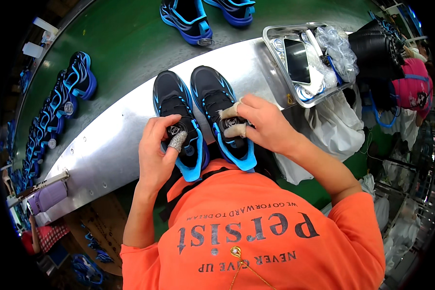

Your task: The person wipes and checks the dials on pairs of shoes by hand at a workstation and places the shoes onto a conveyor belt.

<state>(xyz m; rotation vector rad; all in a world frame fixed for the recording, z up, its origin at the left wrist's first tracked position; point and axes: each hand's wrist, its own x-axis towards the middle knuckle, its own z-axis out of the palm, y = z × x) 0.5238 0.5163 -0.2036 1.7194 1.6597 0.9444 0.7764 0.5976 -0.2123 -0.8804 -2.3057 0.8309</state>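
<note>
Two black-and-blue shoes side by side on a metal work ledge (pixel 116 130), at its near edge, toes pointing away toward the green conveyor belt (pixel 125 38). Left hand (pixel 155 152) resting on the left shoe (pixel 179 121), fingers curled loosely around the round dial on its tongue, thumb in a grey fabric cot pressed against that dial; not clamped, more a light pinch on the dial than a full grasp. Right hand (pixel 263 123) on the right shoe (pixel 220 108), two fingertips wrapped in pale tape or cots, bent down onto the dial at the tongue and closed around it from above; how tight, impossible to tell. Heels of both shoes overhanging toward the orange shirt (pixel 256 227). At the far right end of the ledge, a clear plastic tray (pixel 275 36) holding a dark phone (pixel 297 60) and crumpled clear bags (pixel 340 50). On the belt beyond, another pair of blue shoes (pixel 205 14) near the far edge, and a row of matching shoes (pixel 63 101) running along the left side. At the left end of the ledge, a lilac bottle (pixel 48 196) lying just below its corner.
</note>
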